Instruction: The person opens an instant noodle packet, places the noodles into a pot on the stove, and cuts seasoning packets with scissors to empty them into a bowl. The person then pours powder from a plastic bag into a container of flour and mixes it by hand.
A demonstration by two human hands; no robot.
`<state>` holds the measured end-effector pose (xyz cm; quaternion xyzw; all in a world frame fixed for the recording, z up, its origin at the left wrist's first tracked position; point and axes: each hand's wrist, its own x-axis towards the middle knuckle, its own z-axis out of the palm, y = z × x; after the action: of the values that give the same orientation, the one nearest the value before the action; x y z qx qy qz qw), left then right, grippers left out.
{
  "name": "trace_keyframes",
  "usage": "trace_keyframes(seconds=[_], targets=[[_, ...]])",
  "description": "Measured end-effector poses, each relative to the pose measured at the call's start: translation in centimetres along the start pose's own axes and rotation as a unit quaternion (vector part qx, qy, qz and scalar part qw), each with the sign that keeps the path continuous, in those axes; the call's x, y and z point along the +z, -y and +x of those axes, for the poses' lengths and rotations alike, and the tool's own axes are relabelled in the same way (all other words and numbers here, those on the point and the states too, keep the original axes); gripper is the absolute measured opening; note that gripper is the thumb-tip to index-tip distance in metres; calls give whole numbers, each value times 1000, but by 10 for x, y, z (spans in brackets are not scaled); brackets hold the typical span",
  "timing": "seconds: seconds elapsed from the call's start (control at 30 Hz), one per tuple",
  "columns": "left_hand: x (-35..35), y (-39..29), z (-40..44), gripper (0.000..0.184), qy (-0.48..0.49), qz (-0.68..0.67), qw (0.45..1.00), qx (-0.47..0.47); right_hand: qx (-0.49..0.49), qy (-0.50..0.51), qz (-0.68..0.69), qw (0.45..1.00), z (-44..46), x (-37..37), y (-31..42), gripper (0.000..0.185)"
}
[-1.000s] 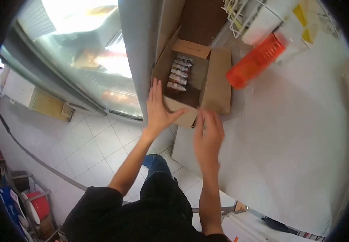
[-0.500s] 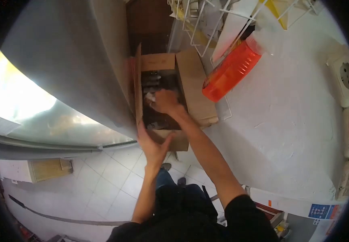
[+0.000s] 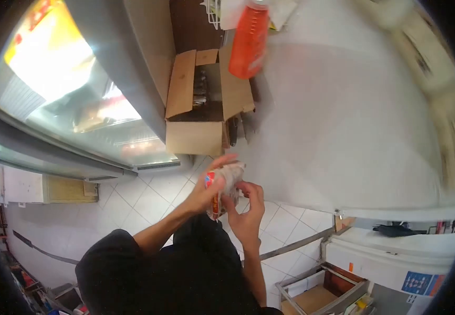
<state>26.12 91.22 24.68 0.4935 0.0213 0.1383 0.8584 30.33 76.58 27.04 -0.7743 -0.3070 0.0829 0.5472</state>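
In front of my body I hold a plastic-wrapped packet that looks whitish and clear, with a red and orange label. My left hand wraps around its left side, fingers across the far end and thumb over the label. At the packet's right side, the fingers and thumb of my right hand are bent and grip its edge. What the packet contains cannot be made out. Beyond my hands stands an open cardboard box with its flaps up; several wrapped packets lie along its inner side.
A glass-fronted fridge stands to the left of the box. An orange-red bottle hangs near a white wire rack above it. White wall lies to the right. A drawer-like open box sits at lower right, over tiled floor.
My right hand has come out of the cardboard box with a packet. My left hand has left the box's edge and now holds the packet too. The view has shifted.
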Motion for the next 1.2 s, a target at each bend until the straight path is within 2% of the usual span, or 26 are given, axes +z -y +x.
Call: trace_keyframes(seconds=[0.07, 0.13, 0.2, 0.23, 0.37, 0.4, 0.43, 0.47, 0.5, 0.53, 0.57, 0.6, 0.63, 0.7, 0.73, 0.77, 0.83, 0.87, 0.9, 0.93, 0.97, 1.0, 1.07, 1.1, 1.13, 1.2], targets=[[20, 15, -22, 68, 31, 16, 999, -13, -17, -78, -20, 997, -34, -3, -10, 28], [38, 22, -45, 65, 74, 27, 996, -46, 42, -106, 15, 993, -74, -5, -10, 17], [67, 20, -72, 61, 117, 220, 963, -99, 32, -166, -4, 986, -124, -10, -28, 11], [74, 46, -83, 63, 147, 332, 928, 87, -24, -185, -83, 979, -145, -16, -27, 13], [126, 68, -137, 65, 230, 382, 895, 30, 57, -202, -130, 969, -235, -33, -46, 14], [141, 70, -152, 64, 251, 371, 894, -35, 57, -216, -127, 966, -261, -39, -48, 14], [155, 76, -168, 63, 266, 359, 889, -101, 95, -266, -81, 956, -286, -44, -49, 26], [167, 90, -179, 63, 268, 363, 887, -96, 127, -310, -34, 942, -306, -54, -49, 42], [166, 115, -190, 60, 256, 391, 880, -86, 175, -307, 39, 935, -320, -63, -38, 38], [172, 132, -201, 57, 244, 417, 872, -80, 175, -305, 37, 935, -337, -64, -60, 38], [182, 135, -206, 57, 249, 414, 872, -80, 204, -309, 50, 928, -352, -59, -96, 27], [192, 135, -208, 51, 279, 448, 842, -110, 238, -321, 63, 915, -369, -61, -118, 19], [205, 139, -210, 46, 319, 477, 806, -143, 236, -306, -16, 922, -364, -66, -85, 24], [210, 181, -204, 52, 395, 524, 729, -194, 298, -354, 1, 886, -358, -94, -42, 24], [215, 199, -202, 53, 424, 590, 666, -167, 268, -341, -85, 897, -367, -100, -66, 22], [253, 173, -197, 55, 410, 569, 672, -237, 250, -322, -169, 897, -382, -107, -91, 21], [286, 191, -199, 38, 422, 541, 707, -174, 230, -306, -213, 899, -391, -142, -82, 17], [282, 225, -200, 40, 459, 556, 678, -142, 236, -339, -207, 887, -399, -155, -94, 15], [309, 227, -192, 42, 504, 547, 648, -163, 237, -364, -206, 877, -409, -167, -111, 14], [306, 266, -183, 43, 593, 499, 620, -126, 273, -396, -157, 862, -418, -188, -118, 13], [347, 252, -187, 42, 469, 466, 710, -242, 291, -433, -111, 846, -424, -204, -128, 13], [364, 272, -193, 42, 510, 447, 691, -251, 321, -460, -123, 819, -437, -214, -133, 13], [392, 311, -195, 40, 534, 386, 742, -123, 340, -492, -129, 791, -456, -240, -149, 11], [418, 315, -193, 43, 577, 406, 695, -143, 353, -475, -245, 768, -470, -249, -159, 10], [433, 328, -196, 43, 599, 397, 678, -154, 376, -488, -243, 749, -478, -265, -156, 10], [471, 357, -206, 46, 664, 319, 672, -76, 310, -532, -340, 711, -498, -308, -150, 9]])
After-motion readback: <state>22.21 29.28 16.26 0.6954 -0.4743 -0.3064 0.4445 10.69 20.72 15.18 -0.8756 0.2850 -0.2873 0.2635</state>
